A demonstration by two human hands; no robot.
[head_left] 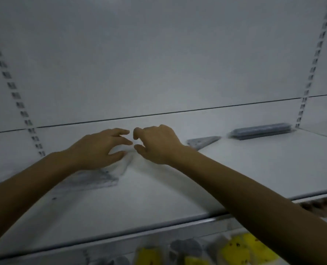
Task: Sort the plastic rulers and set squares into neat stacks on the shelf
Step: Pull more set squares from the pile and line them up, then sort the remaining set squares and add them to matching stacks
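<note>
Reaching over the shelf [178, 188], the left hand [99, 148] lies loose atop the set-square stack [93, 178]; the right hand [157, 146] curls at its far tip, hold unclear.

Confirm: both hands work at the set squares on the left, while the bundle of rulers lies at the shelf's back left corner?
Wrong side: the head view shows the bundle of rulers at the back right of the shelf. The left hand and right hand are at the set squares.

The white shelf board [158, 188] looked smooth and matt. The triangular set squares [93, 179] were clear plastic, the stacked rulers [260, 131] grey plastic.
</note>
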